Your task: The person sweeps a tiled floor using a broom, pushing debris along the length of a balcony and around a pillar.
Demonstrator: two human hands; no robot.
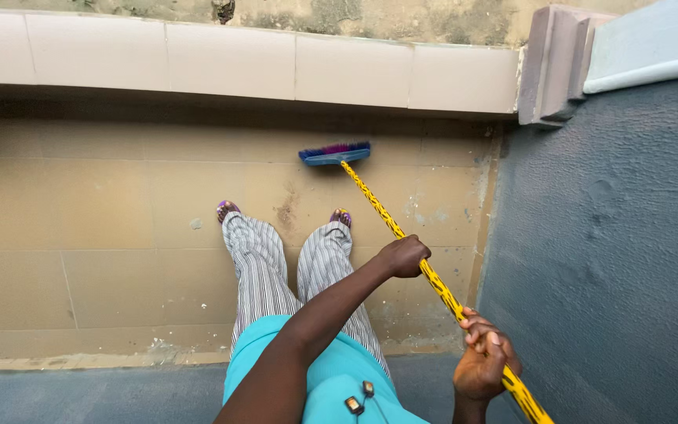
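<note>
I hold a broom with a yellow, black-patterned handle [370,198] in both hands. My left hand [404,256] grips the handle about halfway down. Lower on the handle, near the bottom right, my right hand [482,363] is closed around it. The broom's blue head with purple and blue bristles [335,152] rests on the tan tiled floor [96,204] close to the base of the far wall. My feet in purple sandals and my striped trouser legs [259,263] stand just left of the handle.
A low wall with a pale tiled top [229,59] runs along the far side. A dark grey textured wall [614,243] rises on the right. Dirt and stains mark the floor near my feet and along the near edge.
</note>
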